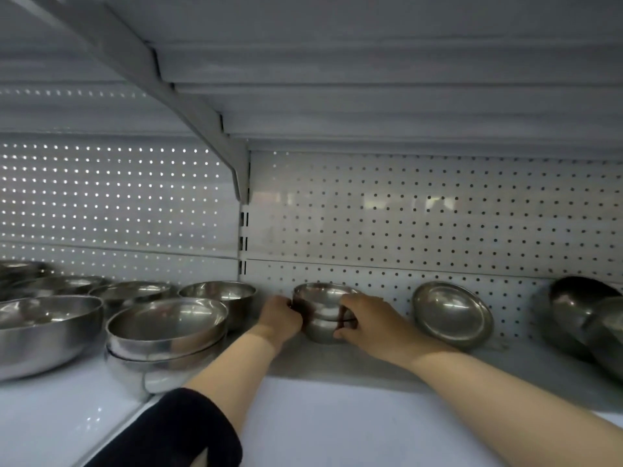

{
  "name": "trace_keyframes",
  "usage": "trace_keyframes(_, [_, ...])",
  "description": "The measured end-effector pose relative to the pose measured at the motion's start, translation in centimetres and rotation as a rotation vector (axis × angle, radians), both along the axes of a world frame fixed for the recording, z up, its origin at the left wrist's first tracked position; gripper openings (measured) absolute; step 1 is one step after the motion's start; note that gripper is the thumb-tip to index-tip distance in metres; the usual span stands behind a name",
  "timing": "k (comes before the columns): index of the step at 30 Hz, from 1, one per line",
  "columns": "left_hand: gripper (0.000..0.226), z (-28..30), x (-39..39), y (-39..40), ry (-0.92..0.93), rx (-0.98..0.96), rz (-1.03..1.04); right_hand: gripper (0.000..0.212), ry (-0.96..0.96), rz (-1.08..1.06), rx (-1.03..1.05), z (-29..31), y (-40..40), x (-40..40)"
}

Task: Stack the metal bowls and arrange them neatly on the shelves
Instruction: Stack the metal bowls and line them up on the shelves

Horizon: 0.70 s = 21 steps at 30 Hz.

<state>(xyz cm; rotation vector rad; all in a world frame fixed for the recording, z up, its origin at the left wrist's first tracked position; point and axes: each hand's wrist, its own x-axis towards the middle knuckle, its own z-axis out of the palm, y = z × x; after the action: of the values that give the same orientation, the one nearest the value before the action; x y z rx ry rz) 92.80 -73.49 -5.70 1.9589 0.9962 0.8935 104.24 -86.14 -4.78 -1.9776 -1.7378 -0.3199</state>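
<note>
A small stack of metal bowls (323,310) stands at the back of the white shelf (337,419), against the pegboard wall. My left hand (279,316) grips its left side and my right hand (365,318) grips its right side, fingers curled round the bowls. To the left sits another stack of wider bowls (167,335), with a single bowl (219,294) behind it. A shallow bowl (453,313) leans on its edge against the back wall to the right.
A large bowl (43,332) and several more bowls fill the left shelf section. Tilted bowls (586,318) lie at the far right. An upper shelf with a bracket (215,136) hangs overhead. The perforated back panel (438,224) closes the rear.
</note>
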Motion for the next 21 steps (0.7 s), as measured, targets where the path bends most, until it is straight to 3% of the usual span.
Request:
trace_keyframes(8, [0.024,0.0,0.1,0.2,0.096,0.047,0.013,0.036,-0.037,-0.047,-0.007,-0.3,0.1,-0.7])
trace_keyframes(15, [0.036,0.9,-0.4,-0.2,0.048,-0.042,0.049,0.051,0.011,-0.045,-0.057,1.7,-1.2,-0.3])
trace_keyframes(18, [0.050,2.9,-1.0,-1.8,-0.075,0.084,0.082,0.046,0.047,-0.077,-0.005,4.3,-3.6,0.7])
trace_keyframes(21, [0.063,5.0,-1.4,-4.5,-0.265,0.155,-0.019,0.036,0.016,-0.134,0.037,6.3,-6.9,2.8])
